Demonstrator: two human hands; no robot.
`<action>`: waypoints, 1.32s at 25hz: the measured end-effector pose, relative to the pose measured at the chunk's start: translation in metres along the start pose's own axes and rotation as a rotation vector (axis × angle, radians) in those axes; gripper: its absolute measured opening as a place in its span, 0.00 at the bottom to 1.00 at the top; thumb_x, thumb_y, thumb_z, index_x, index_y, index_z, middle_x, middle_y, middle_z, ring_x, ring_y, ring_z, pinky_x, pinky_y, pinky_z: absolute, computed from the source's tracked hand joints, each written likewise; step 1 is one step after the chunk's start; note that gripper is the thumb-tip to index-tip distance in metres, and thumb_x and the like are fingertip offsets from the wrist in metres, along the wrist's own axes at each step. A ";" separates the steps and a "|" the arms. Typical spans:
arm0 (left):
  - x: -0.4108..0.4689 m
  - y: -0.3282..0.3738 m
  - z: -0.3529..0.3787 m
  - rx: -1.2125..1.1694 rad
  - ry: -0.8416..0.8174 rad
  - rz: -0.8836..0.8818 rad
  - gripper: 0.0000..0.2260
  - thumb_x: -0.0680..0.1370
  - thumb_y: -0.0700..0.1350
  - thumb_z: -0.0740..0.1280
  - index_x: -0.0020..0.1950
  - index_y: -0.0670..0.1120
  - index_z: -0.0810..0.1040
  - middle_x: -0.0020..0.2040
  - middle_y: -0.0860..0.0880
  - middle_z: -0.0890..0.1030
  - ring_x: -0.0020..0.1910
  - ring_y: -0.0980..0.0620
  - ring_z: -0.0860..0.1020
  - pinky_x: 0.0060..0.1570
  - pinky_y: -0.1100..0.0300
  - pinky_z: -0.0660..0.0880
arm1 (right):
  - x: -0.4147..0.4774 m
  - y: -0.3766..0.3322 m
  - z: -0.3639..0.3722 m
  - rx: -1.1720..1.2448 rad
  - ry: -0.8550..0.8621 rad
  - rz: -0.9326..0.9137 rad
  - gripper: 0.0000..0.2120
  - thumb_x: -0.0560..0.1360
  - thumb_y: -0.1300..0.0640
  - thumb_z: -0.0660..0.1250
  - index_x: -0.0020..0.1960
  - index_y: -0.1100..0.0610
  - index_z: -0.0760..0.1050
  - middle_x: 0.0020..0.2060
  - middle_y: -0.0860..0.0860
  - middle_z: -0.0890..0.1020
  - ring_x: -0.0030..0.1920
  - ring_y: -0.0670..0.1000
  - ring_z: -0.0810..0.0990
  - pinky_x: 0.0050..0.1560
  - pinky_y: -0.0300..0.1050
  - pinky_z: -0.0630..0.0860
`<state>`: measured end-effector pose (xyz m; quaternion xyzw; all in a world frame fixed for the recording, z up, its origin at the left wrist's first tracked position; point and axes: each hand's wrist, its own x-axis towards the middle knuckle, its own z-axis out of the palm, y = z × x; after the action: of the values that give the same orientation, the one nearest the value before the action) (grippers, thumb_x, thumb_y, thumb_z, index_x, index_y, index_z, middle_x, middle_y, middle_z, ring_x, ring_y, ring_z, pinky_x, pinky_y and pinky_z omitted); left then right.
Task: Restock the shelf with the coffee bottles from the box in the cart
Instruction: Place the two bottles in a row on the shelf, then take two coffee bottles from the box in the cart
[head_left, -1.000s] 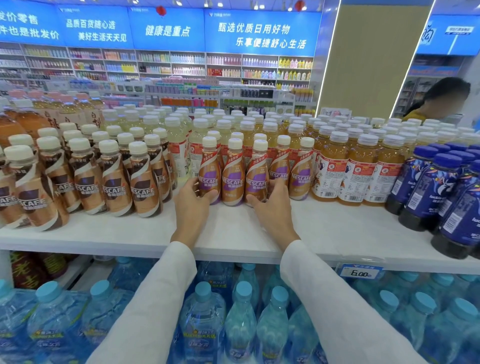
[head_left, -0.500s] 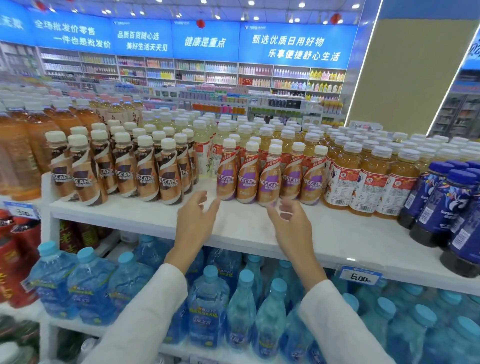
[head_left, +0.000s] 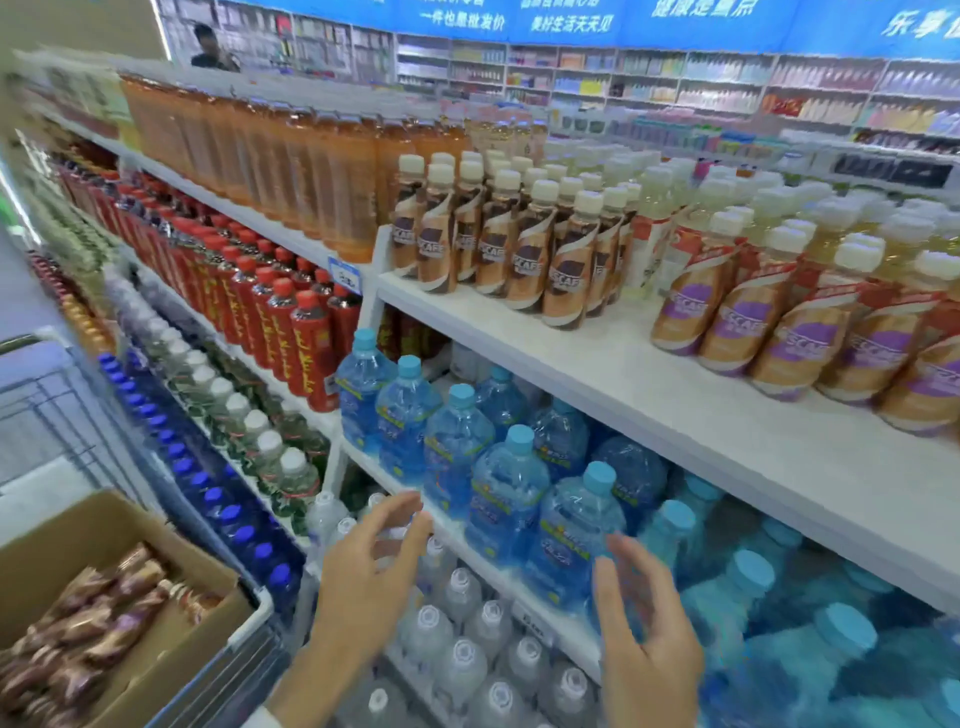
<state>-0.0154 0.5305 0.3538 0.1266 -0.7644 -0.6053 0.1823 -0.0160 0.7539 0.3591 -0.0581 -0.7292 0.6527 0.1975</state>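
**Drinks shelf, cart and hands: items in view**

- The shelf (head_left: 649, 400), a white board, is running across the right half of the view, and its front strip is lying bare.
- The cart (head_left: 52, 415), wire-sided, is standing below and left of the shelf, well apart from it.
- The box (head_left: 104, 525), open brown cardboard, is sitting in the cart, below and left of the shelf.
- The water bottles (head_left: 504, 483), blue-capped, are standing in rows directly under the shelf.
- The clear bottles (head_left: 467, 649), white-capped, are standing one level further beneath the shelf.
- The brown-label coffee bottles (head_left: 519, 244) are standing upright in rows at the shelf's left end.
- The purple-label coffee bottles (head_left: 779, 332) are standing on the shelf further right, with a bare gap between the two groups.
- The boxed coffee bottles (head_left: 88, 623) are lying on their sides in the box, blurred, well below the shelf.
- The left hand (head_left: 363, 582) is hovering below the shelf in front of the clear bottles, with fingers spread, loosely bent and gripping nothing.
- The right hand (head_left: 644, 639) is hovering below the shelf in front of the water bottles, with fingers spread and slightly bent, likewise gripping nothing.
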 end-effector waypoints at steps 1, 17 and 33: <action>-0.008 -0.015 -0.018 0.022 0.031 -0.058 0.14 0.76 0.60 0.68 0.61 0.60 0.81 0.55 0.63 0.84 0.52 0.66 0.81 0.49 0.66 0.78 | -0.012 0.013 0.012 0.013 -0.023 0.042 0.10 0.76 0.56 0.73 0.55 0.44 0.83 0.53 0.40 0.85 0.54 0.40 0.82 0.53 0.28 0.74; -0.060 -0.188 -0.257 0.017 0.509 -0.620 0.06 0.79 0.42 0.71 0.56 0.47 0.83 0.50 0.49 0.86 0.49 0.54 0.83 0.45 0.72 0.76 | -0.145 0.130 0.268 -0.239 -0.694 0.316 0.22 0.70 0.81 0.69 0.42 0.53 0.82 0.48 0.75 0.79 0.43 0.45 0.81 0.54 0.30 0.67; 0.044 -0.351 -0.354 0.183 0.217 -1.017 0.20 0.80 0.58 0.67 0.68 0.50 0.75 0.59 0.54 0.82 0.57 0.55 0.80 0.60 0.55 0.77 | -0.160 0.129 0.473 -0.535 -1.307 0.506 0.08 0.80 0.47 0.68 0.58 0.41 0.75 0.56 0.36 0.80 0.56 0.33 0.77 0.50 0.28 0.70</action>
<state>0.0885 0.1184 0.0892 0.5588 -0.6329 -0.5316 -0.0679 -0.0640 0.2780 0.1658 0.1293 -0.7960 0.3804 -0.4527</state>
